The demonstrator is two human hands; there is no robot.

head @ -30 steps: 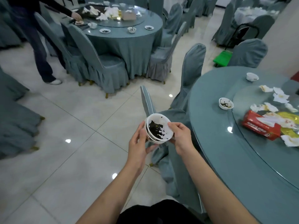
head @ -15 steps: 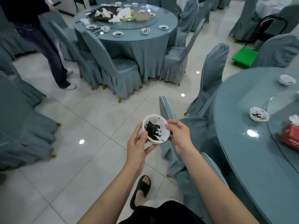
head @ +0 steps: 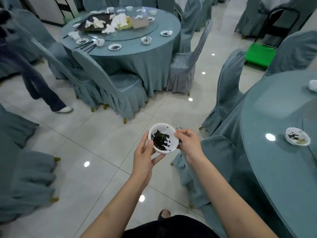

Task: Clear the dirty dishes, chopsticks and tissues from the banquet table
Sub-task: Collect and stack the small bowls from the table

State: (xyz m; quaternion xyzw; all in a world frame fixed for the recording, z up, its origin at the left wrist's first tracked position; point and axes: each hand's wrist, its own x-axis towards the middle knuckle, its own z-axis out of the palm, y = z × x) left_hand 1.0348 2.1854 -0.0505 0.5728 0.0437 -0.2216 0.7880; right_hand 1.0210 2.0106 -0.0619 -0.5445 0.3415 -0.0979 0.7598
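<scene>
Since a second ago the view is swinging left and away from the near table (head: 267, 169): the red box and tissues on its glass turntable are now out of frame, and only one soiled bowl (head: 297, 135) near its edge and a white dish (head: 313, 85) at the far right are showing. The far table (head: 123, 54) with its tissues, saucers and chopsticks is sitting nearer the centre, and the other person (head: 39, 90) is standing further left, with only the legs showing. Both hands are still clamped on the stack of bowls (head: 163, 138), held in the air over the tiled floor, well apart from either table. The left hand (head: 145, 155) is cupping the stack from below and the side, its thumb on the rim; the right hand (head: 187, 143) is pinching the opposite rim. The top bowl is white, tilting toward the camera, and smeared inside with dark residue; the rims of nested bowls are peeking out beneath it.
</scene>
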